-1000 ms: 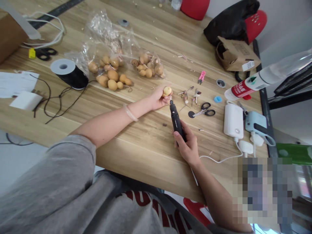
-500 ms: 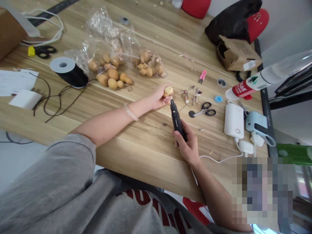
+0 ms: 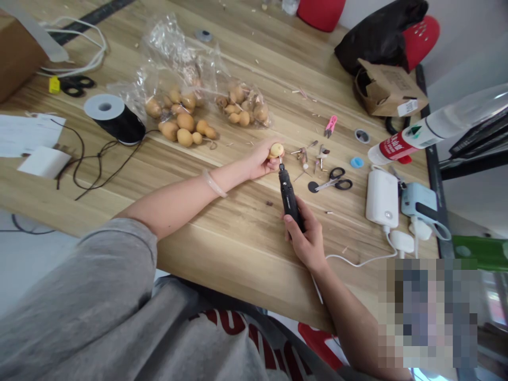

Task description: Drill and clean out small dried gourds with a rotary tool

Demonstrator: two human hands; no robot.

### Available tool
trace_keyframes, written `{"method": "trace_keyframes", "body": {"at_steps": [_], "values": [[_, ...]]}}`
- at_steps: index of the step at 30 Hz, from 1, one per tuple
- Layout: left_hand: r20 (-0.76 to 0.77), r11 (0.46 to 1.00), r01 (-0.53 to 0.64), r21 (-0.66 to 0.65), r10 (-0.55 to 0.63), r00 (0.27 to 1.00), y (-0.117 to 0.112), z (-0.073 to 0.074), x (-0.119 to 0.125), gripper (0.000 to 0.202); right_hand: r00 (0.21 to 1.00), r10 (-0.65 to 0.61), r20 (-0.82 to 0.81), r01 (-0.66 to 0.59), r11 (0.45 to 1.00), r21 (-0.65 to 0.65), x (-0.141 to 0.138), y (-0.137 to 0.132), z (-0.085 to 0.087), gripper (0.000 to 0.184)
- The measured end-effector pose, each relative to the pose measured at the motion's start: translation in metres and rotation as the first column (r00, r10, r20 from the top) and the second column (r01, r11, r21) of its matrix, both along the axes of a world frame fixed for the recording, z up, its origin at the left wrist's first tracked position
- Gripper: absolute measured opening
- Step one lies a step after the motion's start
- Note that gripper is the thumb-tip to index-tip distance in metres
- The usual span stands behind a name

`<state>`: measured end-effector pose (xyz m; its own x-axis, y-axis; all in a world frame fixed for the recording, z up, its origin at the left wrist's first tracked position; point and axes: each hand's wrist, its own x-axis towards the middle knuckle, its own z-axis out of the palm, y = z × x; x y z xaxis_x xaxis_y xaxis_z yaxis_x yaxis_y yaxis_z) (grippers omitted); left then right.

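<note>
My left hand (image 3: 260, 160) rests on the wooden table (image 3: 222, 233) and pinches a small tan gourd (image 3: 277, 150) between its fingertips. My right hand (image 3: 306, 238) is wrapped round a black pen-shaped rotary tool (image 3: 288, 194). The tool's thin bit points up and touches the underside of the gourd. A white cable (image 3: 353, 260) runs from near my right wrist to a charger plug (image 3: 400, 241).
Loose gourds (image 3: 186, 131) and clear bags of gourds (image 3: 242, 108) lie behind my left hand. Black cord spool (image 3: 115, 116) at left. Small bits (image 3: 307, 156), black scissors (image 3: 333, 180), pink clippers (image 3: 329, 125), white power bank (image 3: 381, 197), glue bottle (image 3: 405, 143) at right.
Both hands hold their grips and stay almost still. The view has shifted slightly, so everything sits a little lower and to the right.
</note>
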<state>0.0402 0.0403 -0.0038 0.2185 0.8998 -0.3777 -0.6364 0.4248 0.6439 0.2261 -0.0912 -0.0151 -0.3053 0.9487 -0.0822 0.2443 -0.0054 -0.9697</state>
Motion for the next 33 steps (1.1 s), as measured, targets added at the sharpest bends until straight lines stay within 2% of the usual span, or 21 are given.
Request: {"method": "trace_keyframes", "body": {"at_steps": [23, 28, 33], "values": [[0.059, 0.998, 0.0, -0.058, 0.004, 0.998, 0.0, 0.001, -0.002, 0.044, 1.0, 0.002, 0.006, -0.002, 1.0, 0.014, 0.001, 0.001, -0.003, 0.056], [0.103, 0.996, -0.021, -0.087, 0.03, 0.994, 0.0, 0.001, -0.003, 0.043, 0.99, -0.004, -0.142, -0.017, 0.989, -0.148, 0.001, 0.01, 0.008, 0.061], [0.104, 0.992, -0.053, -0.117, 0.065, 0.992, 0.002, 0.001, -0.006, 0.04, 0.94, -0.031, -0.34, -0.093, 0.935, -0.343, 0.008, 0.025, 0.019, 0.055]]}}
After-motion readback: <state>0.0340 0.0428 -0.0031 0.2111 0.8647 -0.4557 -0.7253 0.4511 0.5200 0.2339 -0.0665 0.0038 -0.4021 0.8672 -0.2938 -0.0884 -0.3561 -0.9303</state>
